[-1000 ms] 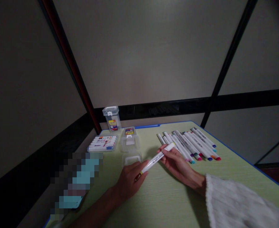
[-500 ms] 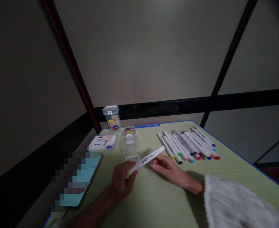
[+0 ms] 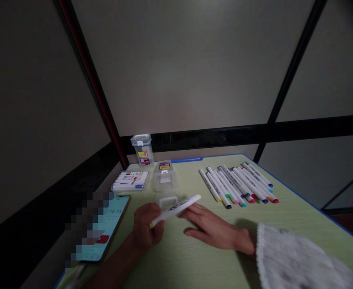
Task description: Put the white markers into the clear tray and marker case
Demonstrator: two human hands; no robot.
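Note:
A white marker pen (image 3: 176, 209) with yellow ends is pinched near its lower left end by my left hand (image 3: 148, 224). It slants up to the right above the table. My right hand (image 3: 214, 226) is stretched out palm down, its fingers apart, with fingertips just under or beside the marker's far half; whether they touch it I cannot tell. A clear plastic case (image 3: 165, 180) lies opened on the table, and its nearer part (image 3: 167, 198) is partly behind the held marker. To the right, several white markers (image 3: 236, 184) with coloured ends lie in a loose row.
A clear lidded box (image 3: 143, 151) stands at the table's back left corner. In front of it lies a flat pack of pens (image 3: 130, 180). A phone (image 3: 107, 228), partly pixelated, rests along the left edge. The table (image 3: 191, 265) has a blue rim; a panelled wall rises behind.
My left hand has moved slightly left with the marker, which has dropped lower and lies flatter. My right hand has gone from curled to stretched out, and moved a little left and down.

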